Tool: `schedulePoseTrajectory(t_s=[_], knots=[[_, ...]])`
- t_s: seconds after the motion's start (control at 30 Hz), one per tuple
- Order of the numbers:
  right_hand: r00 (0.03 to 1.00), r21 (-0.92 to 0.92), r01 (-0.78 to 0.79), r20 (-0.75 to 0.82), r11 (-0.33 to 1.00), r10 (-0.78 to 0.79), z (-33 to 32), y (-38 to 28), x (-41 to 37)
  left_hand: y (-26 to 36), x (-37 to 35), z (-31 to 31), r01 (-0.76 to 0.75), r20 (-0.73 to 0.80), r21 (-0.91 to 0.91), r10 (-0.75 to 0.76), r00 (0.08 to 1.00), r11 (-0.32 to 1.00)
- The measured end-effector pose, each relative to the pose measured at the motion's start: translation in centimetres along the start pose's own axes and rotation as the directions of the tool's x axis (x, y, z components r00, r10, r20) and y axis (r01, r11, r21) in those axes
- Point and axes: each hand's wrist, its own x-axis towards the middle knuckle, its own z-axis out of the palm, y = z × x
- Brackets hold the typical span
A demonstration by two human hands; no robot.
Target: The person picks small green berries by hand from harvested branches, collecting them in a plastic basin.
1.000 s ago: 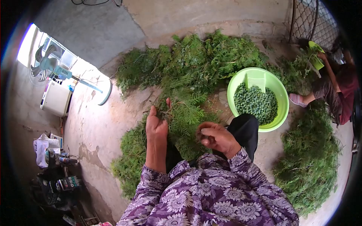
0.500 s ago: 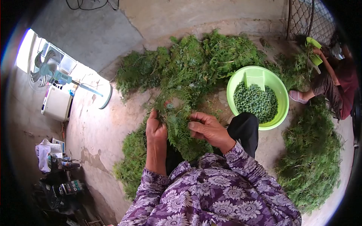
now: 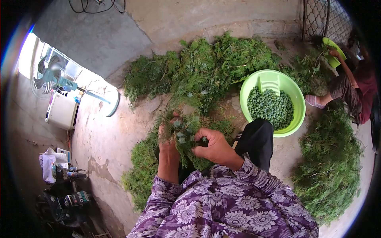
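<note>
Head view: feathery green berried sprig (image 3: pixel 183 134)

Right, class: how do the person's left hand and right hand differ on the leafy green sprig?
The left hand wraps round the leafy green sprig; the right hand only pinches it with fingertips. The left hand is partly hidden by foliage; the right hand's back shows fully. Both are bare, on one sprig.

Fan (image 3: pixel 51 77) and white box (image 3: pixel 61 111) far left. Another person (image 3: pixel 353 91) sits far right by wire mesh (image 3: pixel 317 16). Clutter (image 3: pixel 63 186) near left.
</note>
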Motion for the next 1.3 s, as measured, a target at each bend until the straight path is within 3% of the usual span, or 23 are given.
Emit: schedulePoseTrajectory(t_s=[0.13, 0.2, 0.33, 0.4, 0.43, 0.47, 0.5, 0.53, 0.57, 0.63, 0.67, 0.7, 0.77, 0.9, 0.97, 1.0, 1.07, 1.1, 1.17, 1.3], knots=[[1.000, 0.024, -0.002, 0.019, 1.000, 0.002, -0.2, -0.8, -0.8, -1.2, 0.0, 1.2, -0.097, -0.153, 0.105, 0.113, 0.982, 0.990], [1.000, 0.005, -0.011, 0.023, 1.000, 0.011, -0.2, -1.4, -1.3, -1.5, 0.0, 1.7, 0.132, 0.107, -0.240, -0.109, 0.988, 0.962], [0.996, -0.089, 0.089, -0.007, 0.992, -0.090, -0.1, -2.1, -1.6, -1.3, 1.1, -0.3, 0.223, 0.186, -0.367, -0.163, 0.969, 0.903], [0.976, -0.048, 0.123, 0.189, 0.991, -0.112, -0.3, -3.7, -2.4, -0.6, 1.4, -1.1, 0.325, 0.352, -0.480, -0.161, 0.922, 0.815], [0.955, 0.004, 0.071, 0.289, 0.997, -0.069, -0.5, -4.5, -2.7, -0.8, 1.1, -1.0, 0.325, 0.351, -0.479, -0.161, 0.922, 0.815], [0.948, 0.054, 0.168, 0.264, 0.984, -0.176, -0.6, -3.4, -2.4, -1.0, 0.5, -0.9, -0.045, 0.029, -0.252, 0.054, 0.998, 0.967], [0.931, 0.100, 0.263, 0.234, 0.960, -0.280, -0.5, -2.2, -2.1, -1.1, -0.2, -0.8, -0.340, -0.211, 0.101, 0.354, 0.911, 0.935], [0.967, 0.320, -0.047, 0.254, 0.946, -0.038, -1.2, -2.6, -2.1, 0.1, -0.2, -2.5, -0.254, -0.155, 0.101, 0.268, 0.951, 0.962], [0.925, 0.501, -0.343, 0.328, 0.794, 0.192, -2.0, -3.0, -1.9, 0.6, -0.1, -4.3, -0.259, -0.156, 0.101, 0.272, 0.949, 0.961], [0.954, 0.593, -0.288, 0.249, 0.752, 0.170, -2.9, -2.3, -1.6, 0.5, -0.2, -2.8, -0.115, -0.120, 0.198, 0.140, 0.983, 0.974], [0.954, 0.674, -0.298, 0.210, 0.676, 0.212, -3.4, -1.1, -1.3, 0.8, 0.4, -4.7, -0.136, 0.050, 0.016, 0.135, 0.990, 0.991], [0.950, 0.748, -0.298, 0.173, 0.594, 0.259, -3.8, -0.2, -1.0, 0.5, 0.7, -6.4, -0.134, 0.051, 0.015, 0.134, 0.990, 0.991], [0.952, 0.749, -0.280, 0.135, 0.601, 0.275, -4.2, 0.7, -0.4, -0.4, 0.7, -8.7, -0.308, -0.123, 0.286, 0.353, 0.927, 0.908], [0.956, 0.542, -0.280, 0.087, 0.792, 0.279, -3.2, 0.8, 0.4, -0.8, 0.9, -7.0, -0.171, -0.205, 0.277, 0.232, 0.951, 0.946], [0.961, 0.446, -0.275, 0.097, 0.852, 0.259, -2.7, 0.8, 0.6, -2.2, -1.1, -0.6, -0.156, 0.187, 0.256, 0.110, 0.976, 0.954], [0.957, 0.423, -0.288, 0.097, 0.859, 0.273, -2.4, 0.9, 0.7, -3.0, -1.5, 1.1, -0.157, 0.188, 0.257, 0.110, 0.976, 0.954], [0.949, 0.376, -0.313, 0.082, 0.872, 0.305, -2.1, 0.5, 0.7, -4.1, -2.0, 3.2, -0.281, -0.113, 0.564, 0.409, 0.906, 0.777], [0.949, 0.377, -0.313, 0.083, 0.872, 0.305, -2.1, 0.6, 0.7, -4.0, -2.1, 3.3, -0.281, -0.113, 0.565, 0.410, 0.905, 0.776], [0.933, 0.283, -0.361, 0.130, 0.889, 0.337, -2.1, 1.3, 1.0, -3.8, -1.9, 3.5, -0.221, -0.322, 0.437, 0.381, 0.866, 0.872], [0.982, 0.133, -0.187, 0.063, 0.973, 0.180, -1.3, 3.8, 1.3, -3.8, -1.6, 4.0, -0.228, -0.251, 0.430, 0.358, 0.899, 0.874]])
